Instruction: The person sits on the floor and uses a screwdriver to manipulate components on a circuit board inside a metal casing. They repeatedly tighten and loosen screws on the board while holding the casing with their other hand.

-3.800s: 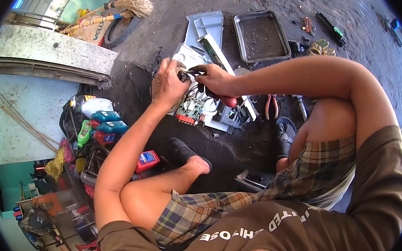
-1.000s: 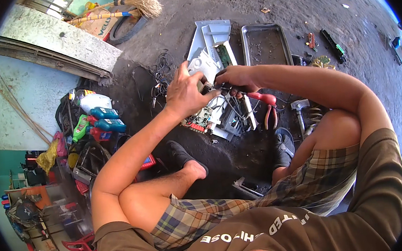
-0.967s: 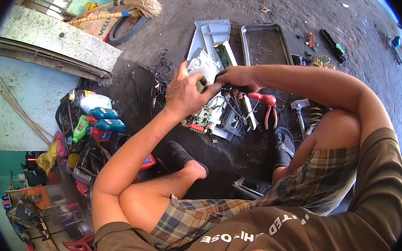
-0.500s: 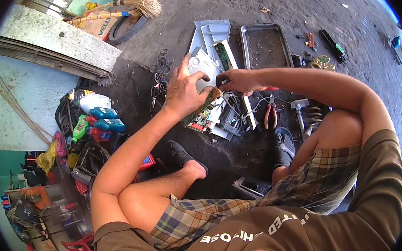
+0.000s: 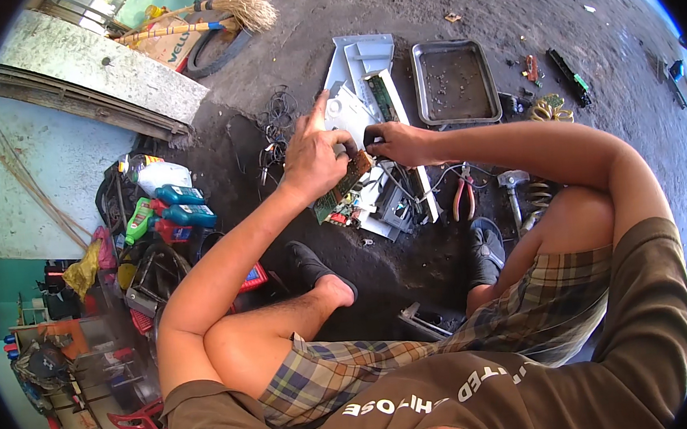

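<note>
My left hand (image 5: 316, 160) grips a green circuit board (image 5: 347, 188) near its brownish upper corner, its index finger stretched away from me. Small parts, some red and white, sit along the board's lower end. Close by that corner is my right hand (image 5: 404, 143), its dark-smudged fingertips curled together; what they hold, if anything, is hidden. Beneath both hands lies a pile of dismantled parts: a pale grey panel (image 5: 358, 52), a white plate (image 5: 345, 110), a long white strip (image 5: 426, 192) beside another green board (image 5: 382, 95), and a black plastic part (image 5: 394, 208).
A metal tray (image 5: 459, 119) holding small bits lies beyond my right hand. Red-handled pliers (image 5: 464, 196), a hammer (image 5: 513, 191) and a coil spring (image 5: 539, 194) are at the right. Tangled wires (image 5: 272, 131) and several bottles (image 5: 182, 193) lie to the left.
My right hand has shifted slightly left and its fingers have drawn up from the board's corner. The board has tilted a little. A red bit beside my right wrist no longer shows.
</note>
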`<state>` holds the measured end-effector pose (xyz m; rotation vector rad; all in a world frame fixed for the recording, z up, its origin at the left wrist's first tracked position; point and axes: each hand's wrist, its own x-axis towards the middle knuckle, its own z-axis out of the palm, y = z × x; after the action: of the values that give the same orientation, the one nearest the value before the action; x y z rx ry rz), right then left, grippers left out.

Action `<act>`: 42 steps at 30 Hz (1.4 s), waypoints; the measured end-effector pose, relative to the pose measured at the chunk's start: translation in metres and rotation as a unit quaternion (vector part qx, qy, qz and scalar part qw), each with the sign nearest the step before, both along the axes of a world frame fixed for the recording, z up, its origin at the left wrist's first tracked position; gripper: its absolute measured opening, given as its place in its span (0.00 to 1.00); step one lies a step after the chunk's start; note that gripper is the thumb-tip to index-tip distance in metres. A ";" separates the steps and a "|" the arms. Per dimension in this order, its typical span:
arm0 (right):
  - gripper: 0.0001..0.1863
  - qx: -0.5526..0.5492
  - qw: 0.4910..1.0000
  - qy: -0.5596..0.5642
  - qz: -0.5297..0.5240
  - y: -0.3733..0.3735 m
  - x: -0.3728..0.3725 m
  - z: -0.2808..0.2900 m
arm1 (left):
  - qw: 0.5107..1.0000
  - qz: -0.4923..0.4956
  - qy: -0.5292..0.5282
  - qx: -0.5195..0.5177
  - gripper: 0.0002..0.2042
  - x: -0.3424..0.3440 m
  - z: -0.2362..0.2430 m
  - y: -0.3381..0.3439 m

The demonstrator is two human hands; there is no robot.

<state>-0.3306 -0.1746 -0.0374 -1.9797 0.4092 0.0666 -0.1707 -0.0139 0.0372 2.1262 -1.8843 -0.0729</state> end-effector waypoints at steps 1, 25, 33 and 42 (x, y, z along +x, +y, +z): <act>0.15 -0.058 0.998 -0.021 0.011 -0.003 0.001 -0.006 | 1.000 -0.005 -0.013 -0.008 0.11 0.001 -0.001 -0.001; 0.24 0.168 0.843 0.178 -0.479 -0.176 -0.040 -0.040 | 0.998 0.011 -0.054 0.001 0.16 0.004 -0.002 0.002; 0.30 0.136 0.897 0.310 -0.284 -0.131 -0.067 -0.056 | 0.997 -0.017 -0.052 0.053 0.27 0.042 -0.009 0.006; 0.31 0.183 0.960 0.186 -0.098 -0.045 -0.037 0.062 | 0.969 0.042 -0.099 0.224 0.58 0.047 0.014 0.002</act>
<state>-0.3680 -0.2195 0.0246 -1.5492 0.7772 0.3661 -0.1240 -0.0122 0.0509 2.5929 -2.0377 -0.3051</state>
